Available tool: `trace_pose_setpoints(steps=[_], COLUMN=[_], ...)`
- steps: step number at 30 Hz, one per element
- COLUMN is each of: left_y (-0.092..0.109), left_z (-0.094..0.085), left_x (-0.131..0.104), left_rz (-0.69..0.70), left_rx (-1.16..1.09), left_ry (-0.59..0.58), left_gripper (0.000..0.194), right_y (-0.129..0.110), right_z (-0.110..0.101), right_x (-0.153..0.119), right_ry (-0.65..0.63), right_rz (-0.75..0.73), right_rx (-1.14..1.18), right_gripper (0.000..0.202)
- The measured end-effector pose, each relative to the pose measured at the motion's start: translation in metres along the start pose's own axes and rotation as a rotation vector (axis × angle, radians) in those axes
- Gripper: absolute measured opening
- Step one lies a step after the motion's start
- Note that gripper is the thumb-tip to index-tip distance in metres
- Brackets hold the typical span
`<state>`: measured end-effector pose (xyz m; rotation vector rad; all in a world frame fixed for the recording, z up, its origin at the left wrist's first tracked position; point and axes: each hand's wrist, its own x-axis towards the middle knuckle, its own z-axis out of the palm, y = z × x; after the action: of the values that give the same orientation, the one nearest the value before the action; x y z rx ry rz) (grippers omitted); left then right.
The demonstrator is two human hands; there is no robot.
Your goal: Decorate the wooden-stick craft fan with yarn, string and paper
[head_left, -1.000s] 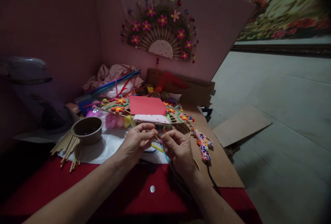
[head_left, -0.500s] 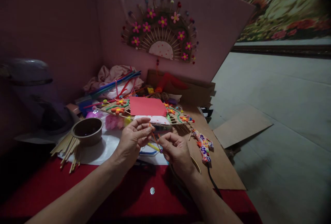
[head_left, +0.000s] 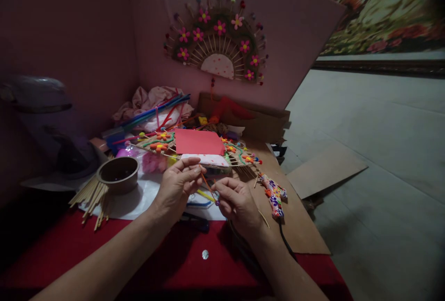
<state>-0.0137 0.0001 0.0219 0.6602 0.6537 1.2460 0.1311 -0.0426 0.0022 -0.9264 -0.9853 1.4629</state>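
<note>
An orange cord runs between my two hands over the table. The fingertips of my left hand pinch its upper end. My right hand grips its lower part, with small beads hanging at the fingertips. Behind my hands lies a flower-decorated stick fan, partly covered by a red card. Its white dotted centre shows just beyond my left fingers. Yellow and blue strips lie below the cord.
On the left, a brown bowl stands beside wooden sticks. A patterned glue gun lies on cardboard at the right. A finished fan hangs behind. A small silver disc rests on the red cloth.
The pinched hands have barely shifted, and the orange cord between them looks straighter. The whole view has moved very slightly.
</note>
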Motion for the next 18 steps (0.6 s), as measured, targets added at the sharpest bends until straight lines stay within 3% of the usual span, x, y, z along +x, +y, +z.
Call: trace_pose_setpoints(steps=[10,18], left_y=[0.001,-0.012], left_z=[0.001,-0.001], left_x=[0.001,0.004], left_rz=[-0.056,-0.008], left_rx=[0.086,0.514], left_ry=[0.080,0.004], left_gripper=[0.024,0.017], right_y=[-0.001,-0.001], right_z=[-0.001,-0.002], right_x=[0.000,0.001], right_ry=[-0.022,-0.015], right_rz=[-0.005,0.019], right_rx=[0.035,0.027], right_gripper=[0.022,0.028])
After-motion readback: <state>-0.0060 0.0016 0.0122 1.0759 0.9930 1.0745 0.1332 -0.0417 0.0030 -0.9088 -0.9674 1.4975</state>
